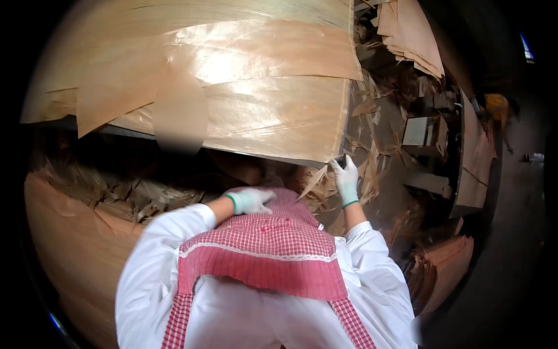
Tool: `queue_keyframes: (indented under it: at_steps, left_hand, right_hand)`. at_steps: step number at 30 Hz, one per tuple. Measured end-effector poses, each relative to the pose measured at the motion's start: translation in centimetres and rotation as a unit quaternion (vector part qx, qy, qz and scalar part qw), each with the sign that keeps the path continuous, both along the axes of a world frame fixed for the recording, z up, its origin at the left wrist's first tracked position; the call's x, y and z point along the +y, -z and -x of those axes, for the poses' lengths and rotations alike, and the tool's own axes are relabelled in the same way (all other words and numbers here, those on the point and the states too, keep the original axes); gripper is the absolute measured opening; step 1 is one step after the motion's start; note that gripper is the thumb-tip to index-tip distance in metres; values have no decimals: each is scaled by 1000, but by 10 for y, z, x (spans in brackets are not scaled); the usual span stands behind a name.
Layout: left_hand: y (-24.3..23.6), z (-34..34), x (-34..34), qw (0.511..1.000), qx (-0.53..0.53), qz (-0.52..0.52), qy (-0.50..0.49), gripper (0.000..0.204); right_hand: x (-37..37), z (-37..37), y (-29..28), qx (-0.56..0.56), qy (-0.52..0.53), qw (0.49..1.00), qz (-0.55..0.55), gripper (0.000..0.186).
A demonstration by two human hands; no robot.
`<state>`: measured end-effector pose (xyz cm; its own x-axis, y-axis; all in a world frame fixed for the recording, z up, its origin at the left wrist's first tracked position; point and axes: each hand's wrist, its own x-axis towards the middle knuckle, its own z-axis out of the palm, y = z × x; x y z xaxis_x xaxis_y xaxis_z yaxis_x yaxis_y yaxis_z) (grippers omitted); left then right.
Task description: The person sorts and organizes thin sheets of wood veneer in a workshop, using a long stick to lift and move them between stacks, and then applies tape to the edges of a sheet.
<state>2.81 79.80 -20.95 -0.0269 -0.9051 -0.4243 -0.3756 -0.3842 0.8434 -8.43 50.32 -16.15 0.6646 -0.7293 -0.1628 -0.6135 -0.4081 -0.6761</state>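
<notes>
Wide sheets of pale wood veneer [273, 116] cover the table in front of me, with overlapping, uneven edges. My right hand [347, 179], in a white glove with a green cuff, is at the near right corner of that stack. Its thumb and fingers close around something small and dark there, too hidden to name. In front of my red checked apron [256, 238] hovers my left hand [251, 202], gloved the same way. Its fingers are stretched out, thumb apart, and nothing shows in them.
Torn veneer scraps [317, 189] lie on the floor beside the table's right corner. More veneer sheets [75, 244] lie at the left, with another stack [410, 35] at the far right. Further right are an open box [423, 132] and an upright board [474, 157].
</notes>
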Motion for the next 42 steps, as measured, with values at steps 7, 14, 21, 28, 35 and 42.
queue_keyframes:
  at_steps: [7, 14, 21, 28, 35, 42]
  left_hand:
    - [-12, -37, 33, 960, 226, -37, -164, 19]
    - [-63, -100, 46, 931, 282, -45, -227, 25]
    - [-57, -124, 53, 907, 271, -29, -321, 31]
    - [-36, -102, 18, 895, 126, -80, -419, 24]
    - [-75, -100, 17, 923, 19, -95, -371, 22]
    - [-172, -137, 39, 581, -565, -112, -575, 24]
  right_hand:
    - [-8, -7, 13, 23, 3, 999, -49, 31]
    - [-13, -8, 21, 9, 15, 994, -106, 37]
    - [-13, -16, 6, 14, 35, 983, -179, 38]
    - [-45, 17, 64, -54, -18, 998, -42, 19]
    - [-84, 43, -9, -118, 55, 943, -306, 23]
    - [-257, 156, 34, -99, 173, 937, -287, 24]
